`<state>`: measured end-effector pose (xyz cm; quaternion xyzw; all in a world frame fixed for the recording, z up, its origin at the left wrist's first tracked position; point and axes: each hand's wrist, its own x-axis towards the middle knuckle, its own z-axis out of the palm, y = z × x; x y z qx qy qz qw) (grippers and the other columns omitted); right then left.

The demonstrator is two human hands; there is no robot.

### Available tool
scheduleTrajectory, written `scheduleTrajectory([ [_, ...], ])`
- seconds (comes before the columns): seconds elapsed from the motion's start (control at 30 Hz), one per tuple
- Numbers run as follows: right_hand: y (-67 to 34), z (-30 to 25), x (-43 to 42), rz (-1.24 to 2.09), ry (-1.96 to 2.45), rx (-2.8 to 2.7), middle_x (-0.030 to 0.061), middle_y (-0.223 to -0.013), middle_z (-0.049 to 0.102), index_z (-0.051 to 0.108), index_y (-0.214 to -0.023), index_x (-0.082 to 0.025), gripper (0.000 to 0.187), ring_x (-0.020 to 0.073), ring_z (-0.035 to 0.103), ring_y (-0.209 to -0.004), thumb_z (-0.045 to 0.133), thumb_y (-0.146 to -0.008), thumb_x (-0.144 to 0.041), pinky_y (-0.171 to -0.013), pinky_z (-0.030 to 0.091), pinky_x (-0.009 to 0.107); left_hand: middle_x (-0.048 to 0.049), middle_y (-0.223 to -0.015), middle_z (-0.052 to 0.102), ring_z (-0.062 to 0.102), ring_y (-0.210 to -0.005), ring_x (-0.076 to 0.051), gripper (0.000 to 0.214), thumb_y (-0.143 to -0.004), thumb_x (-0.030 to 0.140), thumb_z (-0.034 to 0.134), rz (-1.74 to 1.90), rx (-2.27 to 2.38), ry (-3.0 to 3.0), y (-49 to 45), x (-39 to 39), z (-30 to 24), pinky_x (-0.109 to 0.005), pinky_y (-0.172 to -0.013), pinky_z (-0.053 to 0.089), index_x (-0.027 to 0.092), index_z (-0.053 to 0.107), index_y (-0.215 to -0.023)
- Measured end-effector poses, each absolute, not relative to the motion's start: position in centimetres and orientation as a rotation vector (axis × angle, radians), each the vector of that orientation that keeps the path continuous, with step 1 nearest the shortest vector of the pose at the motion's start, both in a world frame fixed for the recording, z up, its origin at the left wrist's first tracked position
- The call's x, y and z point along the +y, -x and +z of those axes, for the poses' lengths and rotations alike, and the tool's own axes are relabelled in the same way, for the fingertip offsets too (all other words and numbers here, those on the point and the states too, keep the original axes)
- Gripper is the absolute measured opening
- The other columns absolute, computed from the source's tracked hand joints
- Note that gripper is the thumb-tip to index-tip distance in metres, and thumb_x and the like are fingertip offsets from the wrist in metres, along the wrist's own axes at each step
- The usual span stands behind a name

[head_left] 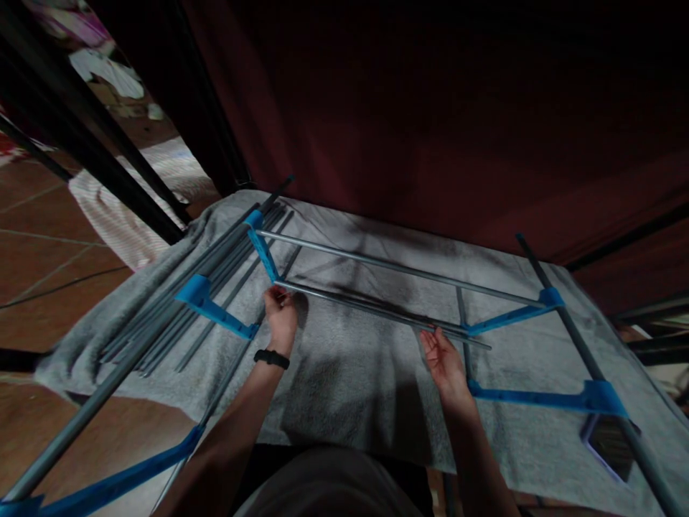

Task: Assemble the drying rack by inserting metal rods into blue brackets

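A frame of grey metal tubes and blue plastic brackets lies across a towel-covered surface. My left hand (280, 314), with a dark wristband, has its fingers pinched at the left end of a thin metal rod (479, 345), beside a blue bracket (263, 255). My right hand (444, 361) is palm up, its fingertips closed on the same rod near the right blue bracket (506, 318). This rod runs close alongside the frame's lower crossbar (344, 300), and its right end sticks out past the bracket. Another crossbar (398, 264) spans the frame farther back.
Several loose metal tubes (207, 287) lie on the grey towel (344, 388) at left. A phone (611, 446) rests under the right side tube (584, 345). Behind hangs a dark red curtain (409, 129). Black poles (102, 122) stand at left above a tiled floor (37, 222).
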<state>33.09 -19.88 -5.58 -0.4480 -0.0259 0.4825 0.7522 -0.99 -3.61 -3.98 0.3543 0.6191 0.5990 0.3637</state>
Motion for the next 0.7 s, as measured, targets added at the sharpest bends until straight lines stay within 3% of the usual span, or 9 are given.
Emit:
scheduleTrajectory([
  [0.13, -33.0, -6.2, -20.4, 1.098, 1.001, -0.083, -0.0007, -0.081, 0.076, 0.07, -0.082, -0.021, 0.014, 0.0126, 0.074, -0.078, 0.082, -0.077, -0.024, -0.089, 0.062, 0.027, -0.0071, -0.093, 0.069, 0.069, -0.086, -0.02, 0.029, -0.075, 0.018, 0.059, 1.427, 1.374, -0.725, 0.5, -4.7, -3.2, -0.037, -0.078, 0.057, 0.019, 0.053, -0.103],
  [0.27, -32.5, -6.6, -20.4, 1.099, 1.045, -0.095, 0.0006, -0.082, 0.075, 0.069, -0.084, -0.02, 0.017, 0.0131, 0.074, -0.081, 0.081, -0.079, -0.031, -0.094, 0.06, 0.029, -0.005, -0.087, 0.07, 0.071, -0.082, -0.017, 0.026, -0.074, 0.007, 0.053, 1.345, 1.239, -0.543, 1.0, -4.8, -1.6, -0.035, -0.078, 0.059, 0.019, 0.053, -0.097],
  [0.47, -32.3, -5.8, -20.3, 1.069, 1.025, -0.083, 0.0031, -0.089, 0.075, 0.067, -0.09, -0.019, 0.018, 0.0163, 0.074, -0.09, 0.076, -0.079, -0.03, -0.105, 0.054, 0.037, -0.0034, -0.078, 0.068, 0.069, -0.071, -0.014, 0.014, -0.089, 0.005, 0.05, 1.395, 1.1, -0.196, 1.6, -4.7, -0.1, -0.028, -0.069, 0.059, 0.016, 0.058, -0.088],
  [0.6, -33.4, -4.9, -20.6, 0.982, 0.964, -0.048, 0.0031, -0.092, 0.076, 0.067, -0.09, -0.02, 0.008, 0.0154, 0.074, -0.092, 0.066, -0.085, -0.026, -0.105, 0.054, 0.037, -0.0021, -0.073, 0.065, 0.067, -0.067, -0.013, 0.018, -0.094, 0.004, 0.047, 1.406, 1.138, -0.102, 2.1, -4.5, 0.1, -0.026, -0.068, 0.058, 0.015, 0.056, -0.082],
  [0.7, -34.0, -4.3, -21.0, 0.916, 0.945, -0.026, 0.0027, -0.093, 0.076, 0.068, -0.089, -0.021, 0.011, 0.0153, 0.073, -0.094, 0.06, -0.09, -0.028, -0.102, 0.055, 0.038, -0.005, -0.075, 0.066, 0.068, -0.071, -0.015, 0.03, -0.102, 0.015, 0.033, 1.398, 1.134, -0.048, 2.4, -4.0, 0.5, -0.029, -0.067, 0.059, 0.015, 0.053, -0.079],
])
